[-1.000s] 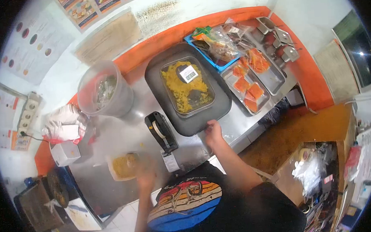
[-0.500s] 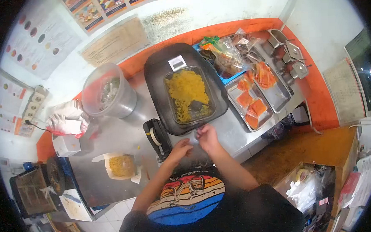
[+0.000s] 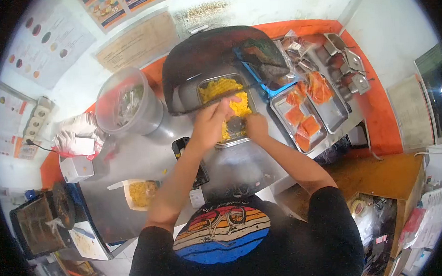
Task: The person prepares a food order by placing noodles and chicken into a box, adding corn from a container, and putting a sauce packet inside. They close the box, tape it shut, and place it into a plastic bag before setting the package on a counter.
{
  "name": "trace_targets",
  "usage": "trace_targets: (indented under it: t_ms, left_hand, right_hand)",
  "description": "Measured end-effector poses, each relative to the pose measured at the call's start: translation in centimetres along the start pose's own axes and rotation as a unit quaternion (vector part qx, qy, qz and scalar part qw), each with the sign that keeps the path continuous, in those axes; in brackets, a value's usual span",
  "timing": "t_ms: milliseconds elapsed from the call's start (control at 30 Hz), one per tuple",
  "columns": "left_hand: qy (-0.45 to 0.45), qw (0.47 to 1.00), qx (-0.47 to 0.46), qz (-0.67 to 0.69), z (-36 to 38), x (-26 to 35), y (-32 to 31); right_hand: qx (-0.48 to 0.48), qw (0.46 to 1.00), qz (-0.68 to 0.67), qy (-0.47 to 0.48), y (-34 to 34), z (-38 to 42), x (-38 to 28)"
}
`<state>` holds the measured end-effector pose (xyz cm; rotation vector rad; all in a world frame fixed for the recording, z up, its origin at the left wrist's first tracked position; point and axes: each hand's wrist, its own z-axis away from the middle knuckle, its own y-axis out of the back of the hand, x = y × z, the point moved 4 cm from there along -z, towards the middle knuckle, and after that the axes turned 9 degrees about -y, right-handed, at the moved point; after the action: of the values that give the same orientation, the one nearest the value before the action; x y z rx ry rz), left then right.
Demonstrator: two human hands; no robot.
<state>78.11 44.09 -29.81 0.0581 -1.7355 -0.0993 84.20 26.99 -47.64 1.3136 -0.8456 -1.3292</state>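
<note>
My left hand (image 3: 212, 121) grips the near edge of a dark mesh food cover (image 3: 216, 53), which is tilted up and back. Below the raised edge sits a metal tray (image 3: 231, 143) of yellow rice (image 3: 237, 106). In the rice near the tray's front lies a dark scoop-like tool (image 3: 237, 124). My right hand (image 3: 257, 126) is closed at the tray's right front edge, right beside that tool; I cannot tell what its fingers hold. A black tape dispenser (image 3: 200, 174) stands left of the tray, partly behind my left forearm.
An opened box of yellow rice (image 3: 141, 193) lies at the left. Behind it stand a clear plastic bucket (image 3: 129, 105) and a white box (image 3: 76, 168) of packets. Trays of orange slices (image 3: 300, 121), a blue tray (image 3: 273, 89) and metal containers (image 3: 349, 64) are at the right.
The mesh cover has swung up and back off the rice tray, its front edge now in my left hand. Both hands moved forward from the counter's front, the right to the tray's edge.
</note>
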Motion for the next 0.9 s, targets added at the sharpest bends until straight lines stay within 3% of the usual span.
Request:
trace_targets:
  t_ms: [67,167,367,667,867,900]
  left_hand:
    - [-0.015,1.0,0.008,-0.019,-1.6,2.3,0.9]
    - [-0.047,0.999,0.018,0.015,-3.9,4.2,1.6]
    - [-0.069,0.987,0.074,0.124,-7.4,5.7,2.4]
    - [-0.006,0.99,0.063,0.123,-5.0,4.8,4.4]
    - [0.036,0.981,0.047,0.186,-3.4,5.6,4.4]
    - [0.043,0.979,0.041,0.194,-3.1,5.6,4.5]
  right_hand:
    - [-0.009,0.996,-0.079,-0.048,1.2,0.1,0.1]
    - [0.066,0.987,-0.147,-0.024,3.8,0.8,-0.2]
    - [0.128,0.977,-0.172,-0.013,-0.3,-0.1,-0.4]
    - [-0.033,0.999,0.009,-0.03,-3.4,-0.3,-3.2]
    - [-0.12,0.99,0.019,0.069,-2.9,-6.3,-2.1]
    - [-0.095,0.989,-0.003,0.112,-2.0,-6.4,-2.0]
